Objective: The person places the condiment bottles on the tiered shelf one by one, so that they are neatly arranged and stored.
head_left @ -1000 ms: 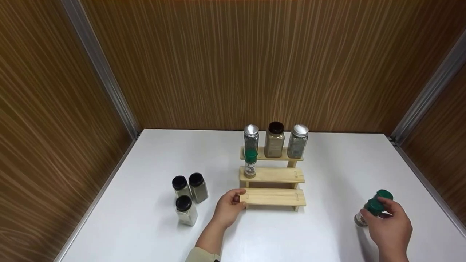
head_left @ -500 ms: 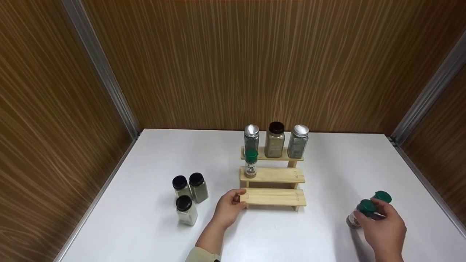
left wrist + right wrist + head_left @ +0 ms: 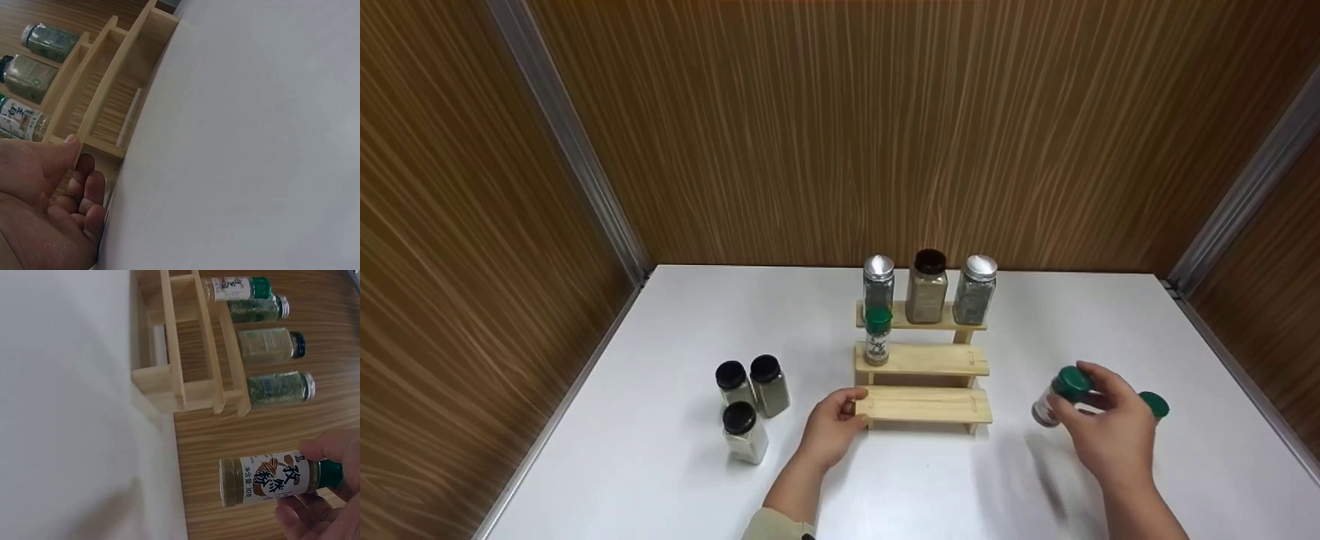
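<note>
A three-tier wooden spice rack [image 3: 926,406] stands mid-table. My left hand [image 3: 829,431] grips the left end of its lowest shelf, thumb on the edge in the left wrist view. My right hand [image 3: 1114,435] holds a green-capped spice jar [image 3: 275,477] near its cap, tilted above the table to the right of the rack. The jar carries a white label with Chinese characters. On the middle shelf's left end sits another green-capped jar [image 3: 877,337]. The top shelf bears a dark-capped jar [image 3: 928,292] between two silver-capped jars [image 3: 975,292].
A third green-capped jar [image 3: 1155,405] is partly hidden behind my right hand. Left of the rack, several black-capped jars [image 3: 745,435] stand close together on the white table [image 3: 622,450]. Wood-grain panels [image 3: 810,135] enclose the back and sides.
My right hand has lifted the green-capped jar away from its neighbour and carried it left toward the rack. My left hand stays on the lowest shelf.
</note>
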{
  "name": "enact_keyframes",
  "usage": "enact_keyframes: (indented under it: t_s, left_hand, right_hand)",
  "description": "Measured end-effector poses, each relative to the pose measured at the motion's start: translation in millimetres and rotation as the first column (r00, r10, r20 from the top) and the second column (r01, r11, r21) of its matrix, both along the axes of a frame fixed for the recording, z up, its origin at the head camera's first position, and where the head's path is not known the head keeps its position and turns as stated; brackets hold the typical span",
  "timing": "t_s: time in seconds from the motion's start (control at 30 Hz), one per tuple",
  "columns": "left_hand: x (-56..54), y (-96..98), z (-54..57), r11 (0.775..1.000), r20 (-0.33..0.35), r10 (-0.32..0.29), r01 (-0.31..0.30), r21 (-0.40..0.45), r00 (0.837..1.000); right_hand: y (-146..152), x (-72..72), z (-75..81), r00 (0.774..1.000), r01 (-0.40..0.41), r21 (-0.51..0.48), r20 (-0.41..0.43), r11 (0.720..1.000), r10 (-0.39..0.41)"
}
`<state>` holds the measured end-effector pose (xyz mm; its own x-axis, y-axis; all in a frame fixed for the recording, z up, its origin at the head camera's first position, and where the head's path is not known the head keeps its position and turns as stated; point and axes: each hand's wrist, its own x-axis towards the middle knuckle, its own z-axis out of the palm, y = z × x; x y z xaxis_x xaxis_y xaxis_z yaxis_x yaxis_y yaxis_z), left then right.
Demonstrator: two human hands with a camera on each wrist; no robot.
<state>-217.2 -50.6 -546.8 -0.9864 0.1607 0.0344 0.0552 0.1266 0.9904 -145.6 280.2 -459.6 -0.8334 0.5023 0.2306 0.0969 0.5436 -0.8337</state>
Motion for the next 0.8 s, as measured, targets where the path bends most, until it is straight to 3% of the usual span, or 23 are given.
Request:
enact_keyframes:
  t_s: [0.27, 0.5, 0.8]
  left_hand:
    - [0.7, -0.3, -0.4, 1.000, 0.011, -0.002, 0.002, 0.000, 1.000]
    - [0.3, -1.1, -1.9, 1.000, -0.018, -0.005, 0.005, 0.000, 1.000]
    - [0.3, -1.5, -2.5, 1.000, -0.036, -0.010, 0.010, 0.009, 0.999]
  right_hand:
    - [-14, -27.3, 14.4, 0.988, -0.140, -0.039, 0.056, 0.989, 0.142]
    - [-32, -48.4, 21.0, 0.969, -0.245, -0.015, -0.014, 0.969, 0.245]
    - [-57, -68.4, 27.7, 0.956, -0.285, -0.026, -0.076, 0.958, 0.282]
